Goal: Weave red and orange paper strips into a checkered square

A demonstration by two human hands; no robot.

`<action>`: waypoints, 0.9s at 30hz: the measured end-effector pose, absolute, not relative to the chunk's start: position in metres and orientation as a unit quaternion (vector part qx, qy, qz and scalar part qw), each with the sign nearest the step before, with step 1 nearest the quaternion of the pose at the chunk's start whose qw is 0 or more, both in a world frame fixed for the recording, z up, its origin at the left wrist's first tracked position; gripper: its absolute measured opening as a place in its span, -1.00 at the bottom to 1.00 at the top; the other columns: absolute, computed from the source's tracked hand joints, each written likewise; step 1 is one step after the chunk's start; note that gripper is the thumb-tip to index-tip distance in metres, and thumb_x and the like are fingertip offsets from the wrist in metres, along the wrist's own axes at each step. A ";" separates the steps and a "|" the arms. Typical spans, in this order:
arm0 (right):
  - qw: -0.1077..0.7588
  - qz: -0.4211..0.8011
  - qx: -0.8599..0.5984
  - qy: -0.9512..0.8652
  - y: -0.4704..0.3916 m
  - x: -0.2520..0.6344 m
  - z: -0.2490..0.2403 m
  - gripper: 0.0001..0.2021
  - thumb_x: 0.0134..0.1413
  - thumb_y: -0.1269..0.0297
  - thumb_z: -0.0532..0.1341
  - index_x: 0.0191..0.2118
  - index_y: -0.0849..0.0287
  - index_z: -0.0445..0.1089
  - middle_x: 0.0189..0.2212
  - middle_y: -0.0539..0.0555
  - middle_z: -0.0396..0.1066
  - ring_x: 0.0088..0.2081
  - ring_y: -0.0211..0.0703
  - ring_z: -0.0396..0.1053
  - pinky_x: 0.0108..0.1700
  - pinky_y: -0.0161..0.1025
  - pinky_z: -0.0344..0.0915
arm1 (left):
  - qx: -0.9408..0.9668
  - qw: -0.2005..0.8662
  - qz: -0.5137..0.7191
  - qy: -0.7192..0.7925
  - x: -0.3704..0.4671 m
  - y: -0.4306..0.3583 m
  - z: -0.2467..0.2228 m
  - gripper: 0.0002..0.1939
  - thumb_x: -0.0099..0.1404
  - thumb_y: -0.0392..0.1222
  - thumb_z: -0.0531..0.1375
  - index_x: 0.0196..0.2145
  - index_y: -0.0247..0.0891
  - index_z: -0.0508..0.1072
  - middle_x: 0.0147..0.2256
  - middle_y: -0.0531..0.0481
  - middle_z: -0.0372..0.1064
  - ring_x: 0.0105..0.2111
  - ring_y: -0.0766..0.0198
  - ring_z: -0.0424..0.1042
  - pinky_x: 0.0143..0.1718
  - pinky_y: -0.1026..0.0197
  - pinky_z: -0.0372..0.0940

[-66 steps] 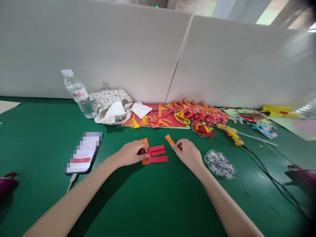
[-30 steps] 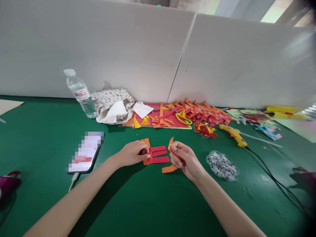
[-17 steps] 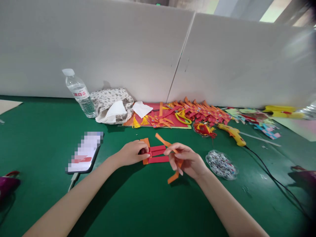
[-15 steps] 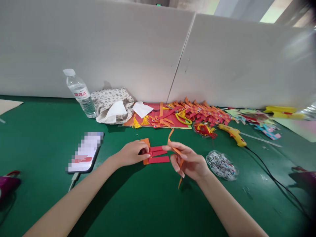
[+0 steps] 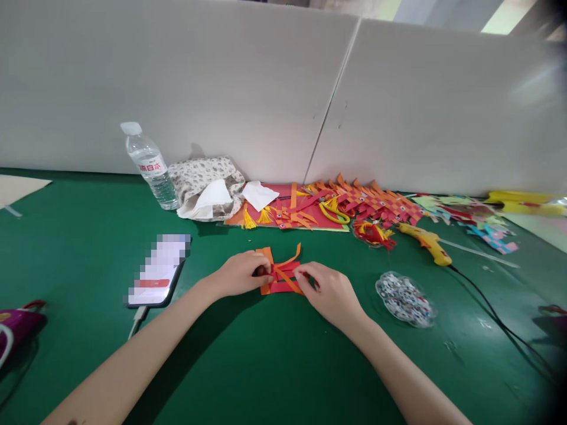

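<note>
In the head view, my left hand (image 5: 243, 273) is closed on the left part of a small piece made of orange and red paper strips, pressing it to the table. Its orange edge (image 5: 264, 252) shows above my fingers. Red paper strips (image 5: 283, 287) run from it to the right. A loose orange paper strip (image 5: 287, 280) lies slantwise over them, bent near my left fingertips, with one end curling up. At the right ends of the red strips my right hand (image 5: 330, 290) has thumb and finger pinched at a red strip; the fingertips partly hide the contact.
Behind stand a water bottle (image 5: 153, 168), a patterned tissue pouch (image 5: 206, 183) and woven red-orange paper pieces (image 5: 376, 203). A phone (image 5: 159, 271) lies left. To the right are a dish of googly eyes (image 5: 405, 300) and a yellow glue gun (image 5: 427, 243) with its cord.
My right hand has moved left and down to the red strips and let go of the orange strip, which now lies across them. My left hand stays on the paper piece.
</note>
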State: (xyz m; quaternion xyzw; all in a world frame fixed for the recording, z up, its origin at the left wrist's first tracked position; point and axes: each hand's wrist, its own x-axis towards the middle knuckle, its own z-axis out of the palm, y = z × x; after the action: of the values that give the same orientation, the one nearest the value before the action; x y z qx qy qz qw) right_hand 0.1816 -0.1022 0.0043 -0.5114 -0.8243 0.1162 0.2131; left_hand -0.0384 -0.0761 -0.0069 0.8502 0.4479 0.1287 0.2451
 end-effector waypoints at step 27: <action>0.277 0.650 -0.416 -0.572 -0.100 0.179 0.009 -0.42 -0.05 0.27 0.27 0.15 0.01 0.19 -0.54 -0.10 0.35 -0.55 -0.35 0.25 -0.48 -0.38 0.24 | 0.844 0.262 0.136 0.447 -0.038 -0.077 -0.004 -0.82 0.25 -0.05 0.09 -0.39 -0.20 0.33 -0.36 0.04 0.37 -0.31 0.23 0.30 -0.38 0.26 0.14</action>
State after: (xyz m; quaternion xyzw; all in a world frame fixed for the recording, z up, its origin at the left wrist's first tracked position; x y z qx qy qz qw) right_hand 0.1794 -0.1002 0.0087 -0.4157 -0.5722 0.6504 0.2771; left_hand -0.0381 -0.0773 -0.0041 0.8443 0.4474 0.1356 0.2620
